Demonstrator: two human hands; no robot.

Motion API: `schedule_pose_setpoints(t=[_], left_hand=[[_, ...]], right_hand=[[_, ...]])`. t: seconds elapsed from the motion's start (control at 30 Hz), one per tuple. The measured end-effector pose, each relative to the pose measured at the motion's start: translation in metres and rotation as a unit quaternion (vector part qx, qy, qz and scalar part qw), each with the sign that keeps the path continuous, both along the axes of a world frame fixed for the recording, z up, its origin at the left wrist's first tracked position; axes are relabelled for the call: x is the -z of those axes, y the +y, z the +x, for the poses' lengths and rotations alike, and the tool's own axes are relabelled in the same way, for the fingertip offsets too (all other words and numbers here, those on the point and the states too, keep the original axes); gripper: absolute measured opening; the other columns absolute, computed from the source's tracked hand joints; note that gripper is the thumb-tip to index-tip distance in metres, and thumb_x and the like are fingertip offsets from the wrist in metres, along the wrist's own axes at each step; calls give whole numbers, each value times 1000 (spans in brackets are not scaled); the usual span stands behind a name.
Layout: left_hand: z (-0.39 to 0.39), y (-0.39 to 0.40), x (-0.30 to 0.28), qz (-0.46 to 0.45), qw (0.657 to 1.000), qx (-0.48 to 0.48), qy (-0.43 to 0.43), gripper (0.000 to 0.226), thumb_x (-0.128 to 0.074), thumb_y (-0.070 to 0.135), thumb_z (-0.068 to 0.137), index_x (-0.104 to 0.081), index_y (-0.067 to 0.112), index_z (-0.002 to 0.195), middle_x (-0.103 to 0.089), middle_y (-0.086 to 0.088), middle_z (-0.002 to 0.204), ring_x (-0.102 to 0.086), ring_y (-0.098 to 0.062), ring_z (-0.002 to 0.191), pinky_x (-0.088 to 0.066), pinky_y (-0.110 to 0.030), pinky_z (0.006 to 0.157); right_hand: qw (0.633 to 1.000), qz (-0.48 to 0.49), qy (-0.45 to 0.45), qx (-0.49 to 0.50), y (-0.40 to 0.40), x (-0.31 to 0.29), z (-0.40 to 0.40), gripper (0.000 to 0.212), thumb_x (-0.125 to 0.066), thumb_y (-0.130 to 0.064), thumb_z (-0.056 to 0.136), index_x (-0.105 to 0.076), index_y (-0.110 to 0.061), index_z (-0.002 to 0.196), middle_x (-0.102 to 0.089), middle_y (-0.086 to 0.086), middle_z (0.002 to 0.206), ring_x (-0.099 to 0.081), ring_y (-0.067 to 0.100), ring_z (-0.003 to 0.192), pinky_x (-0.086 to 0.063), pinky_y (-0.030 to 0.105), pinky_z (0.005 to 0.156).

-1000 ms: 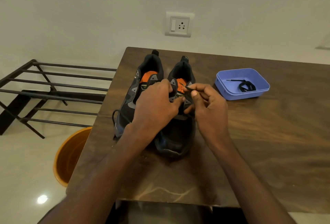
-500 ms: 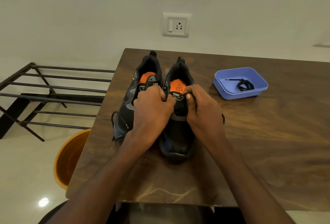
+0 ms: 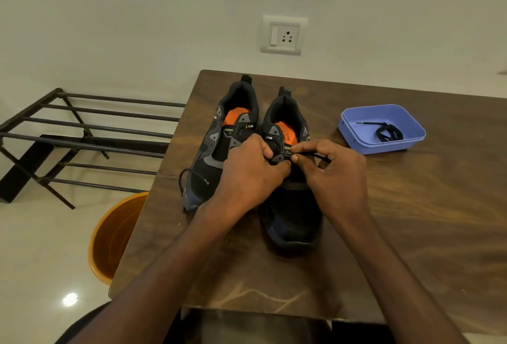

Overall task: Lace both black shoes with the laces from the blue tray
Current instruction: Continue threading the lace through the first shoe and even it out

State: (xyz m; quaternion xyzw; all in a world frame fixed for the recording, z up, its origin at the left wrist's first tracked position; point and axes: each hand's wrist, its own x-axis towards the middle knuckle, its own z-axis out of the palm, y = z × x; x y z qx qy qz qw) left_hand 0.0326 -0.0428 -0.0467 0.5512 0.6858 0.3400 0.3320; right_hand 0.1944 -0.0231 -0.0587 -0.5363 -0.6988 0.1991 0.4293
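A person's two bare arms reach forward over a dark wooden table (image 3: 411,220), seen from above. Two black shoes with orange insoles stand side by side, toes pointing toward the person. Both hands work at the right shoe (image 3: 290,206), over its eyelet area.

The left hand (image 3: 249,176) rests on the near-left part of the shoe's tongue area, its grip clamped on the shoe's upper, thumb and fingertips pressing the material beside the eyelets. The right hand (image 3: 334,170) has its grip closed on the tip of a thin black lace (image 3: 315,154), pinched between thumb and forefinger right at an eyelet. The lace runs from the pinch across the back of the fingers to the right.

The left shoe (image 3: 219,151) stands just beside the right one, touching or nearly so. A black lace end (image 3: 184,179) loops out from its outer side near the toe.

To the right, well apart from the shoes, a blue tray (image 3: 354,135) sits on the table. Inside lies a coiled black lace (image 3: 386,132), one straight end pointing left.

Beyond the table's left edge stand a dark metal rack (image 3: 96,135) and an orange bucket (image 3: 109,239) on a pale floor. A white wall socket (image 3: 284,34) is mounted on the wall behind.
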Motion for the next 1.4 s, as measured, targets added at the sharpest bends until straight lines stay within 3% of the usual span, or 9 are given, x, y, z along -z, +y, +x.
schedule_pose_setpoints(t=[0.17, 0.33, 0.6, 0.7, 0.83, 0.97, 1.1, 1.27, 1.4], left_hand=[[-2, -1, -2, -3, 1000, 5, 0, 28, -79, 35, 86, -56, 25, 98, -71, 0, 85, -71, -17, 77, -62, -44, 79], [-3, -2, -4, 2, 1000, -1, 1, 26, -78, 36, 88, -58, 24, 99, -68, 2, 83, -69, -15, 75, -62, -44, 79], [-3, -4, -2, 36, 999, 10, 9, 20, -76, 30, 92, -59, 21, 97, -66, 3, 75, -62, -6, 64, -60, -33, 70], [-1, -4, -1, 60, 998, 18, 30, 14, -72, 28, 96, -60, 21, 96, -65, 4, 75, -60, -4, 65, -54, -22, 63], [-5, -4, 3, 83, 995, 37, 52, 7, -66, 16, 99, -61, 20, 97, -66, 3, 83, -64, -10, 74, -59, -35, 72], [-7, -3, 4, 113, 990, 50, 74, 10, -69, 14, 96, -63, 21, 93, -66, 5, 81, -64, -8, 76, -56, -26, 72], [-7, -2, 7, 130, 987, 59, 78, 12, -72, 14, 94, -65, 23, 92, -66, 9, 81, -64, -4, 78, -57, -23, 74], [-8, -4, 6, 171, 979, 61, 89, 13, -72, 15, 93, -66, 26, 91, -66, 11, 78, -65, -5, 78, -56, -23, 71], [-11, -1, -4, 231, 971, 50, 42, 5, -63, 12, 100, -62, 16, 101, -69, 6, 92, -68, -7, 86, -59, -27, 75]], right_hand=[[999, 26, -33, 5, -1, 2, 5, 24, -78, -18, 88, -80, -27, 109, -77, -13, 104, -69, 6, 100, -59, 40, 87], [996, 39, -82, 9, 2, 5, -2, 12, -79, -23, 85, -78, -27, 97, -57, -9, 94, -58, 12, 86, -55, 39, 66], [999, -40, 1, 0, 1, 7, -11, 16, -80, -21, 84, -75, -36, 88, -51, -15, 94, -55, 1, 88, -40, 6, 68], [997, -69, 31, 0, 2, 8, -10, 16, -80, -21, 85, -76, -36, 89, -52, -16, 96, -56, -3, 90, -41, 3, 70], [997, -80, 16, -9, 4, 8, -6, 16, -81, -21, 86, -77, -36, 91, -51, -16, 98, -55, -5, 92, -45, 8, 71], [998, -61, -23, 4, 4, 13, -12, 15, -79, -21, 88, -77, -33, 95, -51, -9, 100, -56, 14, 99, -54, 32, 78], [996, -43, -74, 21, 3, 15, -16, 15, -76, -19, 89, -77, -30, 100, -48, -6, 102, -53, 18, 100, -52, 32, 78], [998, -60, -17, -8, 6, 17, -13, 16, -76, -19, 90, -76, -31, 100, -49, -6, 104, -55, 19, 104, -56, 42, 85], [994, -77, -39, -66, 4, 12, 1, 44, -78, -38, 86, -65, -36, 128, -48, -9, 117, -53, 16, 115, -54, 41, 96]])
